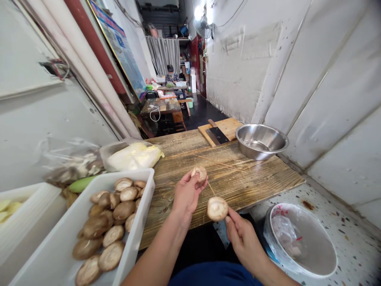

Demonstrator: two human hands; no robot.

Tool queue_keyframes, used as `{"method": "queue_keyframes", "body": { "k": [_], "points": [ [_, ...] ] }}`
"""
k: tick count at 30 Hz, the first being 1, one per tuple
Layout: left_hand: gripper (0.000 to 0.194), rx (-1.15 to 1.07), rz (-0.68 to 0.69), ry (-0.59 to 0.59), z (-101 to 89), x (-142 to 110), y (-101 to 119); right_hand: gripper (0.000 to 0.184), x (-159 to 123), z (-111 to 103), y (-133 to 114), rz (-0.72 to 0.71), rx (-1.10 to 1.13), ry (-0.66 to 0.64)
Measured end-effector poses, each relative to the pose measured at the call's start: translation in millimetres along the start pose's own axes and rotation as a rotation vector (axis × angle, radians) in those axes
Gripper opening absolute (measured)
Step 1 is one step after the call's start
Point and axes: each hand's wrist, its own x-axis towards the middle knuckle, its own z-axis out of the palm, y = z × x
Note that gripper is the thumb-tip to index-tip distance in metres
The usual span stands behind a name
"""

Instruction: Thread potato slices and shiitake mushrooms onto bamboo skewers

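Note:
My left hand (pixel 186 191) is closed on a shiitake mushroom (pixel 201 173), held between thumb and fingers above the table. My right hand (pixel 242 232), lower and to the right, pinches the edge of a second shiitake mushroom (pixel 217 209), whose pale underside faces up. A thin wooden skewer (pixel 211 188) shows between the two mushrooms; I cannot tell whether it pierces either one. More thin skewers (pixel 222 163) lie on the wooden table (pixel 175 151) beyond my hands. To the left, a white tray (pixel 148 198) holds several shiitake mushrooms (pixel 123 210).
A cleaver (pixel 218 134) rests on a cutting board (pixel 230 128) at the back, beside a steel basin (pixel 262 142). Bagged cabbage (pixel 135 155) sits behind the tray. A lined bucket (pixel 315 254) stands on the floor at right. White containers (pixel 32 214) fill the far left.

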Motion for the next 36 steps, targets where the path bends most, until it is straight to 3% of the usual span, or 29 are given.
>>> {"method": "queue_keyframes", "body": {
  "k": [13,18,23,27,31,36],
  "points": [
    [0.011,0.016,0.029,-0.005,0.7,1.0,10.9,0.04,21.7,4.1,-5.6,-0.128,-0.142,0.035],
    [0.019,0.046,0.038,-0.057,1.8,0.6,6.0,0.036,34.3,8.3,-2.7,-0.219,-0.138,0.074],
    [0.025,0.092,0.039,-0.033,4.6,0.7,3.6,0.034,48.6,5.2,-0.7,-0.25,-0.11,0.038],
    [0.03,-0.007,0.022,-0.153,5.1,-0.8,9.7,0.036,61.7,9.5,17.2,-0.155,0.157,0.01],
    [0.038,0.006,0.015,-0.277,-1.9,0.1,-0.6,0.041,73.4,22.3,37.2,-0.03,0.446,0.008],
    [0.052,0.115,0.15,-0.136,-13.2,11.1,-15.2,0.044,69.5,31.0,42.3,0.063,0.446,-0.038]
  ]
}}
